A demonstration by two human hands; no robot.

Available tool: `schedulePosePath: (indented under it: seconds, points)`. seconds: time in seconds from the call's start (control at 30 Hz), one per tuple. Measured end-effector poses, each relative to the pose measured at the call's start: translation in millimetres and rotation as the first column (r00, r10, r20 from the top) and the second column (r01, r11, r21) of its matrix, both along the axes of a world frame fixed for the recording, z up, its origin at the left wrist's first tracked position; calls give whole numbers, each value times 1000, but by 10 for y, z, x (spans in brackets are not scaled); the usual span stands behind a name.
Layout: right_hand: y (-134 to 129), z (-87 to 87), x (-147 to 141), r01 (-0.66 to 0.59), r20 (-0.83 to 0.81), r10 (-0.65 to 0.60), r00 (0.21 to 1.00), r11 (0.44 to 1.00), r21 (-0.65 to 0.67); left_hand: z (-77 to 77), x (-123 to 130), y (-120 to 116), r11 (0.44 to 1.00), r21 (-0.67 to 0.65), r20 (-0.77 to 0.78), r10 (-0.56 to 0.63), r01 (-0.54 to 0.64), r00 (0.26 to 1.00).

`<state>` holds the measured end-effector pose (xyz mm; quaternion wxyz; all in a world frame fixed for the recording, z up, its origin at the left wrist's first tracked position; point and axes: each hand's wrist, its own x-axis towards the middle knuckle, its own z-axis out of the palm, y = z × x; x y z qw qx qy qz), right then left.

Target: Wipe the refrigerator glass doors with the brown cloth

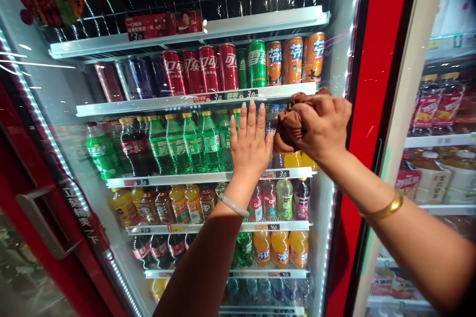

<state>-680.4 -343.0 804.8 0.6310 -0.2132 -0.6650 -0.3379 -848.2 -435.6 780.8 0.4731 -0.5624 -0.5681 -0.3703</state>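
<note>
From the head camera: a tall red drinks fridge with a glass door [44,62], and a person has both hands up at it. The right hand [325,126] is clamped round a bunched brown cloth [292,131], fingers curled over it. The cloth looks to be against the glass near the door's right edge, about midway up, lined up with the right end of the can shelf [156,103]. The left hand [251,151] is a little apart from it, nothing in the grip, palm flat toward the glass with fingers pointing up in front of the green bottles [193,143]. (Can't swear the whole palm is touching, but it sure looks like it.) There's a pale bangle [233,205] on the left wrist and a gold one [386,209] on the right.

As for the cloth, I'd guess it's light, floppy and basically unbreakable. Can't tell if it's damp; if so, it'd be a touch heavier and slicker on the glass. Best hold is probably the thick middle, loose folds gathered under the fingers, because a corner alone would just flop about.
</note>
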Motion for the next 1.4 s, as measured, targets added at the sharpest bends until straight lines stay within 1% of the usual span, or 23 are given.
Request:
schedulePosePath:
  seconds: [0.07,0.13,0.17,0.2,0.23,0.27,0.33,0.43,0.47,0.5,0.53,0.6,0.67,0.73,0.77,0.8,0.93,1.0,1.07,1.17,1.23,1.3,1.4]
  points:
    - [-138,-401,-44,-12,2,12,1000,1000,21,-4,-2,-2,1000,0,-7,6,-6,1000]
    - [-216,-802,-7,-13,87,4,996,994,109,-12,-6,1,1000,-4,-17,9,-9,1000]
    - [-222,-941,32,-21,140,0,990,988,150,-17,-7,5,1000,-5,-21,11,-11,1000]
    - [-204,-1014,74,-31,195,-7,981,981,190,-21,-8,9,1000,-6,-23,14,-14,1000]
    - [-169,-1013,109,-39,240,-16,971,974,223,-24,-8,12,1000,-6,-24,17,-17,1000]
    - [-123,-940,130,-41,260,-24,965,969,245,-26,-7,15,1000,-5,-23,18,-18,1000]
    - [-32,-631,109,-21,231,-37,972,970,243,-26,-6,17,1000,-4,-17,13,-13,1000]
    - [19,-122,-52,16,55,-23,998,993,119,-21,-4,13,1000,-15,4,-4,4,1000]
    - [5,-37,-116,13,7,-14,1000,998,64,-19,-4,11,1000,-19,12,-11,11,1000]
    - [-23,-17,-171,5,-33,-5,999,1000,22,-18,-4,10,1000,-23,20,-17,17,1000]
    - [-63,-64,-213,-4,-60,3,998,1000,-8,-17,-3,10,999,-24,26,-23,24,999]
    - [-158,-313,-248,-24,-71,23,997,1000,-7,-17,2,12,999,-21,32,-33,34,999]
    - [-224,-622,-229,-57,-16,58,998,997,59,-21,6,16,999,-16,26,-35,36,999]
    - [-215,-802,-198,-85,62,77,995,987,136,-28,4,23,1000,-8,13,-28,28,1000]
    - [-182,-805,-193,-87,92,72,993,982,170,-32,-2,27,1000,-3,3,-19,19,1000]
    - [-138,-749,-198,-78,104,59,993,977,197,-36,-12,32,1000,6,-6,-6,6,1000]
    - [-2,-278,-304,-44,40,35,999,965,258,-43,-66,47,998,39,-23,46,-45,999]
    - [-23,-193,-358,-52,-1,54,999,971,234,-42,-82,50,997,47,-30,58,-56,998]
    - [-103,-319,-380,-58,-47,68,997,982,182,-47,-84,51,996,54,-49,67,-64,997]
    - [-239,-716,-355,-90,-73,101,992,986,138,-85,-67,40,996,51,-69,83,-79,994]
    - [-264,-896,-324,-125,-24,130,991,979,159,-134,-55,23,995,40,-76,89,-86,993]
    - [-218,-883,-307,-136,28,133,991,970,202,-186,-52,4,995,26,-81,93,-91,992]
    - [-107,-574,-330,-82,3,84,996,971,223,-231,-63,-15,996,21,-70,93,-92,993]
